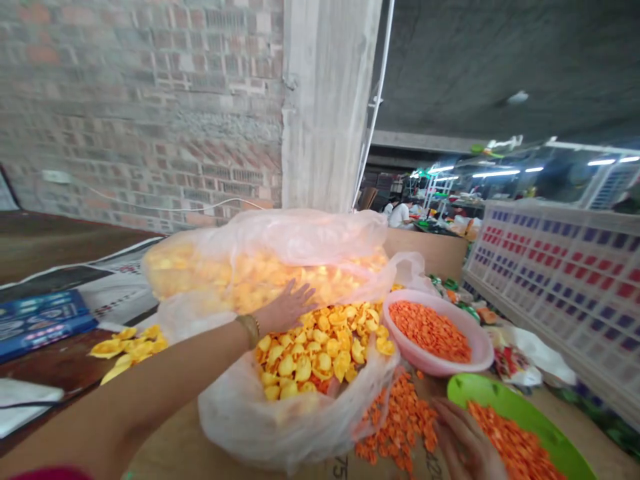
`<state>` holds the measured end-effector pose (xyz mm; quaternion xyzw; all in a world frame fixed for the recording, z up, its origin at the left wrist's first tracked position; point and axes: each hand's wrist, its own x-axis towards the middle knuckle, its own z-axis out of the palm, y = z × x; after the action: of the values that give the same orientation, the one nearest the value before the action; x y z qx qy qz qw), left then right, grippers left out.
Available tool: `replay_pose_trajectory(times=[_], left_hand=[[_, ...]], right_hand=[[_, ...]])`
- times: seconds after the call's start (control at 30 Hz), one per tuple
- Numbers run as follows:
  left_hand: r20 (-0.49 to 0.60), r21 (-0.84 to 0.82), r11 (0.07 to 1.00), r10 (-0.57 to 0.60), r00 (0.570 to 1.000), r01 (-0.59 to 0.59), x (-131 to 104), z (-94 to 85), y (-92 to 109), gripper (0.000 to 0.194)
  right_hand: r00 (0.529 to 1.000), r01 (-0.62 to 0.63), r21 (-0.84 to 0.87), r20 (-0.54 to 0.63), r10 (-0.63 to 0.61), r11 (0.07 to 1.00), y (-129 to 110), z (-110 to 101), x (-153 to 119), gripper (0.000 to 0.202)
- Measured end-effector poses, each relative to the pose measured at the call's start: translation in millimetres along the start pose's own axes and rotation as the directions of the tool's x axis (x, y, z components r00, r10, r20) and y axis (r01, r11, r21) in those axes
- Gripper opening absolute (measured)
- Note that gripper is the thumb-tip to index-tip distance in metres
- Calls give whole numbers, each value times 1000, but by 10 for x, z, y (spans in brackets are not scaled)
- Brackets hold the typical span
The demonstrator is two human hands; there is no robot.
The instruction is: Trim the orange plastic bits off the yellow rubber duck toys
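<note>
My left hand (285, 309) lies with its fingers spread on the clear plastic of a large bag (305, 237) full of yellow pieces. Just below it, the bag's open mouth shows yellow cup-shaped pieces (320, 347), with a few orange bits among them. My right hand (465, 437) is at the lower right, between a loose pile of small orange pieces (400, 420) and a green bowl (480, 387) of similar orange pieces. Its fingertips are near the pile's edge, and whether they hold a piece is too unclear to tell. A pink bowl (480, 343) of orange pieces sits behind.
Yellow petal-like pieces (133, 347) lie at the left near a blue printed packet (45, 323). White plastic crates (560, 267) stand along the right. Crumpled wrappers (525, 357) lie beside the pink bowl. A brick wall (150, 113) and concrete pillar (330, 107) rise behind; people are far back.
</note>
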<state>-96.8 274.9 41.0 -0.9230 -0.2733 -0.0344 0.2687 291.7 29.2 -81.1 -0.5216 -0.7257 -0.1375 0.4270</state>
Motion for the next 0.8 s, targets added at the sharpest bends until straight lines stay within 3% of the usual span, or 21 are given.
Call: replay_pose_trajectory(times=[0.1, 0.2, 0.23, 0.37, 0.43, 0.5, 0.57, 0.67, 0.8], left_hand=[[105, 3, 993, -118, 987, 118, 284, 121, -312, 51], [117, 24, 980, -197, 973, 196, 443, 224, -607, 48], [118, 26, 979, -202, 972, 201, 473, 248, -692, 48], [71, 51, 980, -195, 978, 191, 508, 258, -994, 50], [35, 62, 971, -233, 972, 231, 511, 221, -1128, 46], [-1, 47, 949, -313, 950, 313, 535, 199, -1238, 43], [-19, 8, 917, -398, 917, 398, 580, 234, -1301, 48], [12, -47, 888, -458, 889, 458, 632, 403, -1283, 52], [19, -75, 868, -491, 871, 491, 516, 600, -1044, 48]], right_hand=[[968, -180, 116, 198, 155, 977, -125, 260, 562, 31], [856, -372, 103, 422, 298, 923, -124, 719, 1315, 36], [810, -451, 26, 431, 397, 892, -102, 909, 1587, 39], [736, -542, -95, 425, 527, 835, 14, 1720, 2608, 65], [729, -537, -128, 426, 535, 834, 67, 2067, 3028, 71], [750, -496, -137, 429, 503, 857, 128, 2314, 3373, 64], [769, -447, -143, 443, 461, 883, 207, 2431, 3625, 52], [766, -386, -180, 483, 423, 905, 321, 2347, 3755, 47], [740, -318, -282, 523, 423, 905, 261, 1975, 3364, 41]])
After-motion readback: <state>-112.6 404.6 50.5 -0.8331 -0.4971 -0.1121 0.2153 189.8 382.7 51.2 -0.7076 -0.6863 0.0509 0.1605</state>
